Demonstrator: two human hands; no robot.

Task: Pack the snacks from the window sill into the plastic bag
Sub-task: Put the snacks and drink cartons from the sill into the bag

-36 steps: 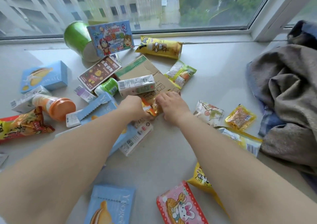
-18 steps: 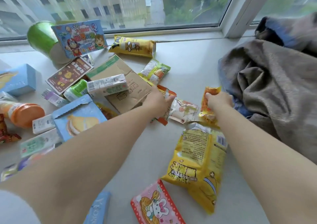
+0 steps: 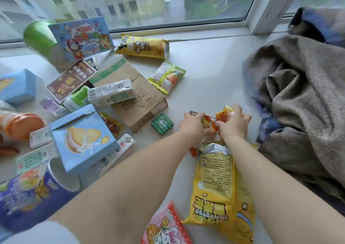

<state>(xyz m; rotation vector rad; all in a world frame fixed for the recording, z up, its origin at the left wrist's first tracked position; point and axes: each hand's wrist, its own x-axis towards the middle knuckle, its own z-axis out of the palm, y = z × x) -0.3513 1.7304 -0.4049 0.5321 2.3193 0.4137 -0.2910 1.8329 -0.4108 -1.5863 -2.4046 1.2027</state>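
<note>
While both hands meet in the middle of the pale grey window sill (image 3: 211, 72), they bunch up a few small orange and yellow crinkly snack packets (image 3: 214, 121) between them. The left hand (image 3: 194, 127) curls its fingers round the packets from the nine o'clock side, and the right hand (image 3: 236, 125) grips them from three o'clock. The bunch is crumpled, so I cannot tell which way it points.

Just under the hands, at six o'clock, lies a big yellow plastic popcorn bag (image 3: 216, 187). Its long side runs from twelve to six o'clock, and its top end touches the wrists.

At nine o'clock, just beside the left hand, sits a small green square tin (image 3: 162, 123). Past it lies a flat brown cardboard box (image 3: 134, 92) with a white and green drink carton (image 3: 112, 92) on top.

At three o'clock a rumpled grey-brown blanket (image 3: 298, 98) is heaped near the right hand. Bare sill lies open at twelve o'clock, up to the window frame.
</note>
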